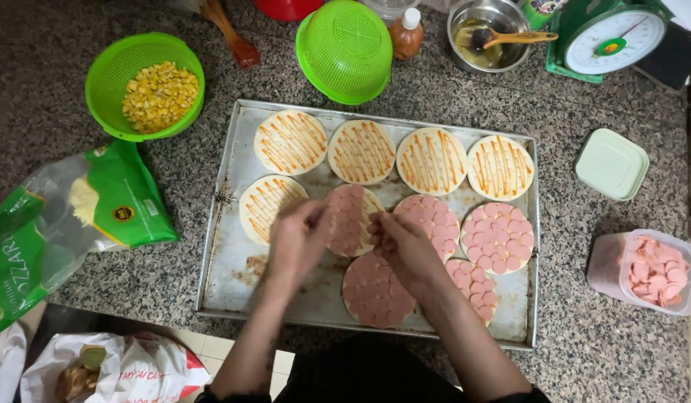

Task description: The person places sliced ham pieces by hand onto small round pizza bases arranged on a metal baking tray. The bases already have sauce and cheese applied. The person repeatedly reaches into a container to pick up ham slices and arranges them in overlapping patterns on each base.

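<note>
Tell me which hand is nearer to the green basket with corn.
Left. The left hand is over the tray, below and to the right of the corn basket. The right hand is farther right.

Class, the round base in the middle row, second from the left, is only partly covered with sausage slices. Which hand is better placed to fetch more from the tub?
Probably the right hand: the tub of sausage slices sits on its side, beyond the tray's right edge. The left hand would have to cross over.
</note>
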